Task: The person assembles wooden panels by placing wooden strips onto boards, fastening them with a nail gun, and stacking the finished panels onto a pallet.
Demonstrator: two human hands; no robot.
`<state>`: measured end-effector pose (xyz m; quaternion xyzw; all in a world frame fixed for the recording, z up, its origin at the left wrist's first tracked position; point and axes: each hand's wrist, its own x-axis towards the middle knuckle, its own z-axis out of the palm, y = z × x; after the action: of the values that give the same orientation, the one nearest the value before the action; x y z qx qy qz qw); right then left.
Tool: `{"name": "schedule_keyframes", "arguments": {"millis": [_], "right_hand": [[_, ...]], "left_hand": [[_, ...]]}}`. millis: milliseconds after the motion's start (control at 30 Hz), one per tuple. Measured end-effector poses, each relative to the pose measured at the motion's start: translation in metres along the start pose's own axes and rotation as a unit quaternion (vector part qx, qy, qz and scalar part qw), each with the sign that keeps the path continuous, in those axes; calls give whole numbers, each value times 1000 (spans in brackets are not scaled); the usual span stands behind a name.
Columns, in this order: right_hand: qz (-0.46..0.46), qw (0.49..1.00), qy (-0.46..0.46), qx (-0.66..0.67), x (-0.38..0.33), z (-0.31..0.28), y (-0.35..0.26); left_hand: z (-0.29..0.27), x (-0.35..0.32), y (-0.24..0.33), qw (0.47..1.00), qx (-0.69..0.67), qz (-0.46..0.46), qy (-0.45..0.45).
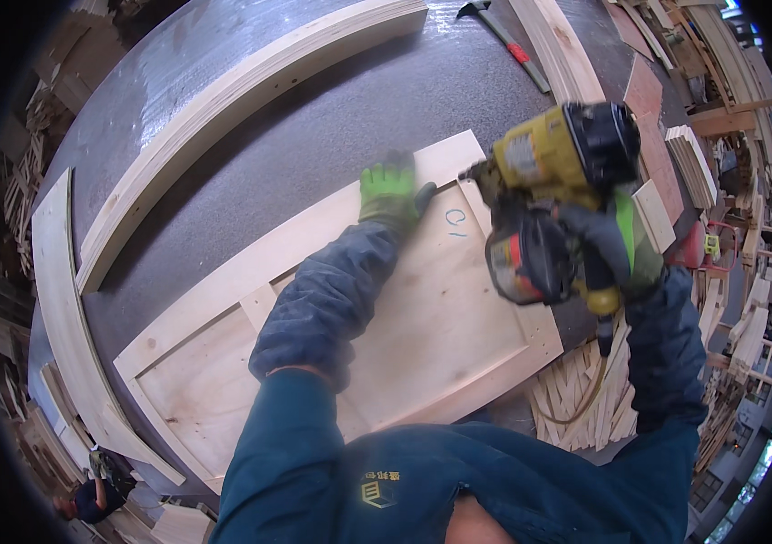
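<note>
The left hand (390,192) is pressing on the framed wooden panel (445,299) lying across the bench (340,118), grasping nothing. The right hand (632,243) is gripping a nail gun (542,159), pointing its nose at the panel's far right corner; contact is unclear. The work appears to be nailing, probably calling for a squarely seated nose. Beyond the panel's far edge, bare bench is leaving room before the long beam (232,100).

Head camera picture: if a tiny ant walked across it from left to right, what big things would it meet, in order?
Long pale wooden board at the left → green-gloved left hand → yellow coil nail gun → short stack of thin boards.
</note>
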<state>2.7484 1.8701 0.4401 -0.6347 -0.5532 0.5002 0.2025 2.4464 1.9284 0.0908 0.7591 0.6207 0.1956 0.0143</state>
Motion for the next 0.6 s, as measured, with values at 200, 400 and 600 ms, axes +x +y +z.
{"name": "schedule_keyframes", "arguments": {"millis": [200, 400, 600], "right_hand": [[72, 997, 8, 32, 65, -21, 16], [86, 996, 1, -20, 102, 7, 18], [27, 999, 40, 1, 77, -13, 15]], "left_hand": [[-16, 4, 6, 999, -23, -6, -44], [-20, 14, -13, 999, -15, 6, -42], [-11, 34, 6, 999, -27, 36, -27]]}}
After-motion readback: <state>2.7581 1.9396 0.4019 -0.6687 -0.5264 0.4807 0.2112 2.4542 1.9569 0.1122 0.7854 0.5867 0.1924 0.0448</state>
